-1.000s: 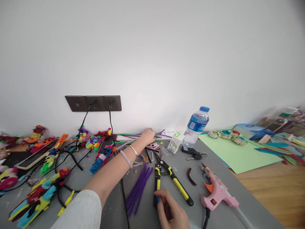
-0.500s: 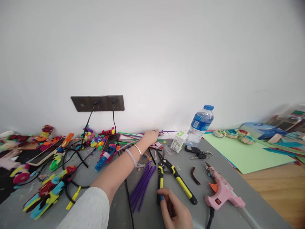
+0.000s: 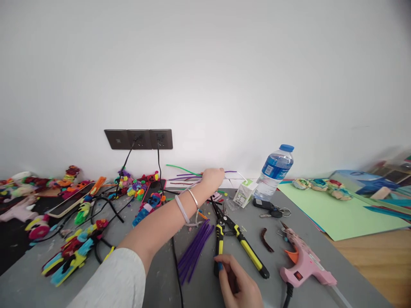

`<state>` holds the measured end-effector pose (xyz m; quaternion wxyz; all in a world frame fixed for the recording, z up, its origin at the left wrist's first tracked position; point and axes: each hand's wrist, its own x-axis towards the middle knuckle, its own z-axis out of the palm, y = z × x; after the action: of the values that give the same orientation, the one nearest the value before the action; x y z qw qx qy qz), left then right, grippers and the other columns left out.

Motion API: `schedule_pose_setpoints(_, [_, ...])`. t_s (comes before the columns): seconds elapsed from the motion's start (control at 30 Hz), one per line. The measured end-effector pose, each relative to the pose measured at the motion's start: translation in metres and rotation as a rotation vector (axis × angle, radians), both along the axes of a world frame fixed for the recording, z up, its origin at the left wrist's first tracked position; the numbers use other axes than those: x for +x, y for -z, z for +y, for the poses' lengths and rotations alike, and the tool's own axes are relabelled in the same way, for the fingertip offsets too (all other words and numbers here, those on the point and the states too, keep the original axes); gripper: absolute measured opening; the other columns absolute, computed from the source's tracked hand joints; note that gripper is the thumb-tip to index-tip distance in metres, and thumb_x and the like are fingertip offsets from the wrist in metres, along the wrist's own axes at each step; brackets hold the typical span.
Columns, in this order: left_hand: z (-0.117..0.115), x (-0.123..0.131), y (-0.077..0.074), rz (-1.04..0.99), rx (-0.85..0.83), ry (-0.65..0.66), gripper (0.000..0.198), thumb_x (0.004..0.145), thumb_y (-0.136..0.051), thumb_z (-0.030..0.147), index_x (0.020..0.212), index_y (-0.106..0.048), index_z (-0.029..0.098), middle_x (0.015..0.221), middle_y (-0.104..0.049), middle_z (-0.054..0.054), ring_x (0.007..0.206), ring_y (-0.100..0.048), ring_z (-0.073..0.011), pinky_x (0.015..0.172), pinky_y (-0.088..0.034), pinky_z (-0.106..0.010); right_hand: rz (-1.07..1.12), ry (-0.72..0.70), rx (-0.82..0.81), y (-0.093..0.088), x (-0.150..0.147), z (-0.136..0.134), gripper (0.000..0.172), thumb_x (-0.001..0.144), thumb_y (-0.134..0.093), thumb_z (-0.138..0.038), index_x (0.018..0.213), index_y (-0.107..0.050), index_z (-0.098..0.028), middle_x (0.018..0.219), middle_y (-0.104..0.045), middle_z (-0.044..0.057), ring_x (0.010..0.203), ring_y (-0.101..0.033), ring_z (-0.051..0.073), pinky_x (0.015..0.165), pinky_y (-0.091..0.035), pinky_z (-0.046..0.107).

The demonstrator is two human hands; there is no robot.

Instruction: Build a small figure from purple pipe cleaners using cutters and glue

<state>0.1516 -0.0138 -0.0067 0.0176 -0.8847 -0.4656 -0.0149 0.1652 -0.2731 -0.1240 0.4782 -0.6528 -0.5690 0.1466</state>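
Note:
My left hand [image 3: 213,179] reaches across to the wall side of the table, closed around several thin pipe cleaners. Purple pipe cleaners [image 3: 188,175] stick out on both sides of it, and a green one [image 3: 180,167] slants upward nearby. Its fingertips are mostly hidden. In front lies my right hand [image 3: 238,280], fingers curled and pinched together beside the left handle of the yellow-and-black wire strippers [image 3: 245,246]. Anything inside that pinch cannot be made out. A bundle of purple pipe cleaners [image 3: 196,252] rests left of the strippers.
A juice carton [image 3: 244,194], water bottle [image 3: 274,171] and keys [image 3: 272,209] stand or lie right of centre. A pink glue gun [image 3: 305,265] is at the right, near green paper [image 3: 346,209]. Pipe-cleaner figures [image 3: 73,256] and black cables [image 3: 105,201] crowd the left.
My left hand has moved slightly right along the wall, and the green pipe cleaner by it now tilts up. The right hand stays almost where it was. The view has shifted slightly.

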Motion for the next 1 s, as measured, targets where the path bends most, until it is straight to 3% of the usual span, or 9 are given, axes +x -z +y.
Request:
schedule_pose_setpoints(0.1, [-0.003,0.012,-0.013,0.015,-0.036,-0.026,0.030,0.082,-0.064,0.013,0.110,-0.065,0.006,0.099,-0.070,-0.025,0.102,-0.067,-0.0347,0.085,-0.052,-0.049,0.009,-0.010,0.007,0.000,0.000,0.000,0.035,0.094,-0.039,-0.044,0.086,-0.065,-0.022,0.055,-0.054,-0.002,0.043,-0.046,0.014,0.046,-0.039,0.023])
schedule_pose_setpoints(0.2, [-0.003,0.017,-0.018,0.006,-0.081,-0.025,0.031,0.078,-0.069,0.018,0.107,-0.069,0.008,0.099,-0.071,-0.024,0.106,-0.065,-0.0365,0.087,-0.050,-0.051,0.017,-0.011,0.014,-0.002,0.000,0.000,0.033,0.093,-0.041,-0.044,0.086,-0.065,-0.022,0.056,-0.055,-0.001,0.044,-0.046,0.014,0.047,-0.039,0.023])
schedule_pose_setpoints(0.37, [0.001,0.004,-0.010,-0.060,-0.178,0.000,0.031,0.088,-0.053,0.019,0.115,-0.065,0.009,0.107,-0.070,-0.024,0.105,-0.066,-0.0312,0.086,-0.051,-0.042,0.027,-0.010,0.009,-0.006,-0.001,0.000,0.030,0.092,-0.042,-0.040,0.086,-0.065,-0.022,0.057,-0.055,-0.002,0.044,-0.048,0.014,0.047,-0.040,0.022])
schedule_pose_setpoints(0.47, [0.005,-0.013,0.002,-0.105,-0.267,0.053,0.036,0.094,-0.044,0.030,0.112,-0.067,0.008,0.109,-0.070,-0.023,0.101,-0.068,-0.0299,0.084,-0.051,-0.038,0.031,-0.012,0.004,-0.007,-0.001,-0.001,0.027,0.091,-0.043,-0.037,0.086,-0.065,-0.022,0.057,-0.056,-0.002,0.045,-0.049,0.014,0.048,-0.040,0.022])
schedule_pose_setpoints(0.57, [0.013,-0.031,0.010,-0.163,-0.359,0.106,0.036,0.092,-0.045,0.030,0.094,-0.072,0.007,0.099,-0.073,-0.019,0.091,-0.068,-0.0256,0.082,-0.050,-0.032,0.043,-0.022,-0.005,-0.007,-0.001,-0.001,0.025,0.091,-0.042,-0.034,0.087,-0.065,-0.022,0.059,-0.057,-0.002,0.046,-0.049,0.013,0.048,-0.040,0.022])
schedule_pose_setpoints(0.8, [0.038,-0.059,0.014,-0.379,-0.537,0.138,0.027,0.073,-0.060,0.020,0.094,-0.073,0.009,0.083,-0.074,-0.007,0.071,-0.065,-0.0162,0.063,-0.048,-0.023,0.047,-0.004,0.017,-0.007,-0.003,0.000,0.027,0.091,-0.043,-0.035,0.085,-0.065,-0.021,0.059,-0.058,-0.001,0.045,-0.049,0.013,0.047,-0.040,0.022])
schedule_pose_setpoints(1.0, [0.039,-0.064,0.006,-0.587,-0.575,0.126,0.021,0.074,-0.056,0.019,0.087,-0.070,0.010,0.072,-0.070,-0.004,0.056,-0.057,-0.0109,0.051,-0.041,-0.020,0.057,-0.005,0.012,-0.014,-0.004,0.000,0.033,0.094,-0.041,-0.041,0.085,-0.066,-0.021,0.058,-0.057,0.000,0.045,-0.048,0.013,0.047,-0.040,0.023])
